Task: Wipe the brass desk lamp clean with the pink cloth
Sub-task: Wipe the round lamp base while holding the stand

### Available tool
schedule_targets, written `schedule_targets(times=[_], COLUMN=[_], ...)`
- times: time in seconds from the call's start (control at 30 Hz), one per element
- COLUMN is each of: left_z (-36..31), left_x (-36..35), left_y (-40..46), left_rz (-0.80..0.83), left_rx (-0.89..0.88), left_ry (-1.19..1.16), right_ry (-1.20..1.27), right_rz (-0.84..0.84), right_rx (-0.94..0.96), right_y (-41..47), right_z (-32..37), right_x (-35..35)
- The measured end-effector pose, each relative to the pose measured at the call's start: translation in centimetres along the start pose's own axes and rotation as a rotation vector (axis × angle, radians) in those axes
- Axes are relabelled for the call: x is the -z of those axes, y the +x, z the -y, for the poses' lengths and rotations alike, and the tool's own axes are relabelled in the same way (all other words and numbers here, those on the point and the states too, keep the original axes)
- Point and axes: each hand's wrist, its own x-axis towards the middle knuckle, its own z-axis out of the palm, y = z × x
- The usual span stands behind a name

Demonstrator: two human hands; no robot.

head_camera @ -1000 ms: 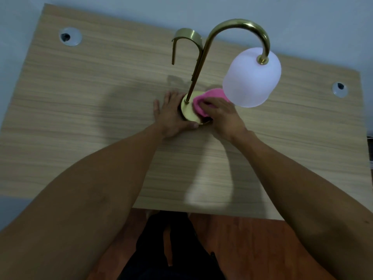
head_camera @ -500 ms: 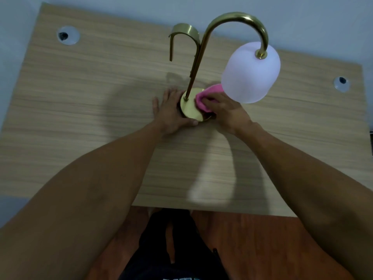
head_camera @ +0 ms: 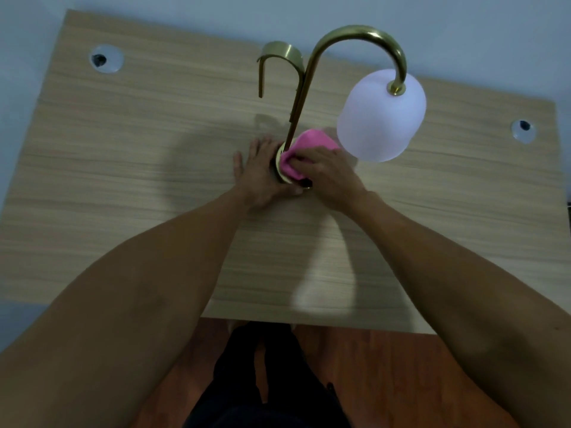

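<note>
Here the brass desk lamp stands toward the far middle of a light wood-grain desk, its round base mostly covered by hands and fabric, with only a sliver of gold rim showing at the near-left edge. From the base a slim stem rises and curves over to the right, ending in a frosted white shade that hangs above the desk, right of the base; a second, shorter brass hook arches off to the left. The pink cloth lies bunched on top of the base, just right of the stem. The right hand presses down on the cloth with its fingers curled over the near part, gripping the fabric against the brass. The left hand rests flat on the desk with fingers spread, its thumb side touching the left edge of the base. Two round cable grommets sit in the desktop, one at the far left and one at the far right. Soft shadows of the lamp and arms fall across the wood, and a pale patch of light lies near the front edge. A plain pale blue-grey wall stands behind the desk, and reddish-brown floor shows below the near edge, beside the person's dark trousers.
</note>
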Motion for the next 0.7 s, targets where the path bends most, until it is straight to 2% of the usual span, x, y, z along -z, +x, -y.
schedule_targets(times=[0.07, 0.2, 0.33, 0.47, 0.6, 0.7], left_z=[-0.2, 0.3, 0.5, 0.0, -0.3, -0.1], left_x=[0.0, 0.1, -0.3, 0.0, 0.2, 0.2], left_y=[0.1, 0.5, 0.3, 0.1, 0.1, 0.0], left_rz=[-0.003, -0.022, -0.02, -0.016, -0.018, -0.017], left_rx=[-0.001, -0.019, -0.003, -0.012, -0.022, -0.022], left_ry=[-0.006, -0.003, 0.016, 0.019, -0.001, 0.011], right_ry=[0.007, 0.026, 0.144, 0.145, 0.118, 0.142], right_rz=[-0.005, -0.001, 0.038, 0.127, 0.044, 0.026], right_rx=[0.029, -0.082, 0.022, 0.042, -0.053, 0.009], right_y=[0.2, 0.2, -0.2, -2.6, -2.8, -0.3], right_z=[0.1, -1.5, 0.2, -2.3, -3.7, -0.6], right_x=[0.4, 0.6, 0.0, 1.3, 1.8, 1.0])
